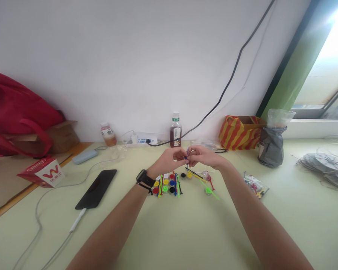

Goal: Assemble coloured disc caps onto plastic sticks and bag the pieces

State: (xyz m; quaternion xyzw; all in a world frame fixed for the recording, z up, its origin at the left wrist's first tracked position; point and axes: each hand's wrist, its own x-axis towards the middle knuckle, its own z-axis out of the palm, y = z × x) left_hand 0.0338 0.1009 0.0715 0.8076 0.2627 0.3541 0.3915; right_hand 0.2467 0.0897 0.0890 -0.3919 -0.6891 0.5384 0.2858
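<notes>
My left hand (pixel 171 160) and my right hand (pixel 205 155) meet above the table, fingertips pinched together around a thin blue plastic arrow (pixel 188 150) that stands roughly upright. Part of it is hidden by the fingers. Below my left hand lie rows of small round plastic discs, among them a yellow disc (pixel 166 182) and a blue disc (pixel 172 183), with coloured plastic arrows (pixel 178 184) between them. Under my right hand are a loose black disc (pixel 183 175), a yellow-and-black pair of arrows (pixel 196 174), and a green arrow (pixel 212 191) with a green disc (pixel 208 191).
A clear bag of small parts (pixel 256 185) lies right of my right forearm. Behind stand a dark bottle (pixel 175 135), a power strip (pixel 143 139) and a striped bag (pixel 233 133). To the left are a phone (pixel 96 189), its cable and a red-white box (pixel 42 172).
</notes>
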